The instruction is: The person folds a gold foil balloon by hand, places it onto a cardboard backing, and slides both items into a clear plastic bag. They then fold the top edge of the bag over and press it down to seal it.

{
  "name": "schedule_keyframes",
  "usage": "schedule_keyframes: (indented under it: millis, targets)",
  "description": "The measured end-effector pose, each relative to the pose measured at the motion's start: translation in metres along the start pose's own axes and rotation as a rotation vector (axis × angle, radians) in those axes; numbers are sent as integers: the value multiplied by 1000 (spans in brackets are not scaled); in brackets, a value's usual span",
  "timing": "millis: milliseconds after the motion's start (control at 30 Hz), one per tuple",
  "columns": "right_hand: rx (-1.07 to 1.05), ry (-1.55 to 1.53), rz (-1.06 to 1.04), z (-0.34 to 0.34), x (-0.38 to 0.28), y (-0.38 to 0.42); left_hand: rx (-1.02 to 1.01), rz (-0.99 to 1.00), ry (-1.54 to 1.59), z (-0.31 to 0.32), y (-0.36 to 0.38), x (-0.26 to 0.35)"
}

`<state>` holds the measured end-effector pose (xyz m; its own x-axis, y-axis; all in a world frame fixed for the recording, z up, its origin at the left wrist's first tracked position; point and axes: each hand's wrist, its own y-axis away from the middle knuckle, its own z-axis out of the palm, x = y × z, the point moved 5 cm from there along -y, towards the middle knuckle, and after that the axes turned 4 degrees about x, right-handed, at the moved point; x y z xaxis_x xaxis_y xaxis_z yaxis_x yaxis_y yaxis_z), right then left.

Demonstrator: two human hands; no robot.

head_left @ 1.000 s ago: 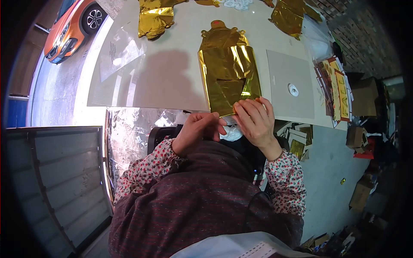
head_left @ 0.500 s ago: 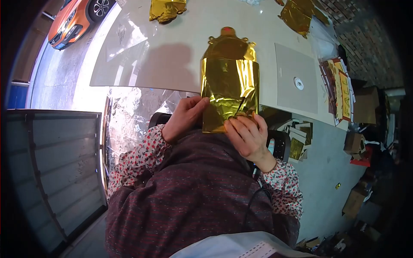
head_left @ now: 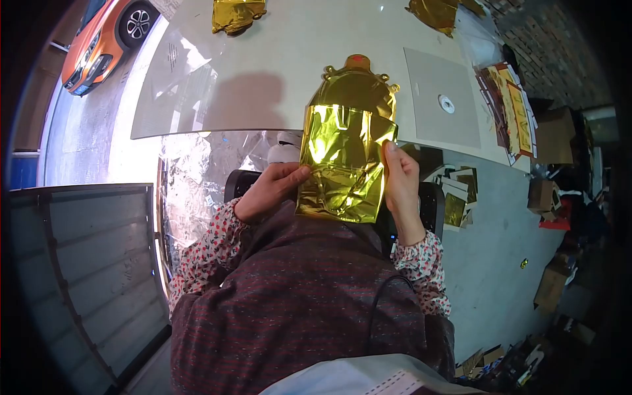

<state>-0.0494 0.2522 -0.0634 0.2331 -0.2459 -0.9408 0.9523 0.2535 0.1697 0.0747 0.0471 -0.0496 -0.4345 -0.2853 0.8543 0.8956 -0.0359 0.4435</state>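
Between my two hands is a shiny gold foil piece (head_left: 345, 155), shaped like a flat pouch. A rounded gold top with small knobs and a red mark sticks up from its far end, over the table edge. My left hand (head_left: 275, 189) pinches the left edge between thumb and fingers. My right hand (head_left: 402, 179) grips the right edge, its thumb on the face of the foil. Creases run across the lower part, which hangs above my lap.
On the pale table (head_left: 316, 39) lie gold foil bundles (head_left: 238, 16), a grey board (head_left: 441, 92) with a white ring (head_left: 446, 103), and printed red-and-gold card pieces (head_left: 512, 115) at the right. An orange car (head_left: 99, 46) stands at far left. Cardboard boxes (head_left: 554, 135) line the right.
My right hand has moved from the foil's lower end up to its right edge. The foil has come slightly nearer to me and tilted. My left hand still pinches the left edge.
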Motion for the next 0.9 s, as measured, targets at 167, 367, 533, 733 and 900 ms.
schedule_keyframes:
  millis: [167, 367, 533, 733, 900]
  targets:
    - [14, -45, -1, 11, -1, -2, -42, 19, 58, -6, -8, -18]
    - [152, 23, -137, 0, -15, 18, -52, 17, 188, -4, -4, -12]
    - [69, 39, -98, -10, -3, 16, -44, 16, 75, -5, -4, -15]
    - [97, 57, -68, -5, -8, 11, -13, 17, 14, -9, -5, -15]
    - [68, 28, 28, -4, -8, 12, 2, 1, 9, -6, -3, -12]
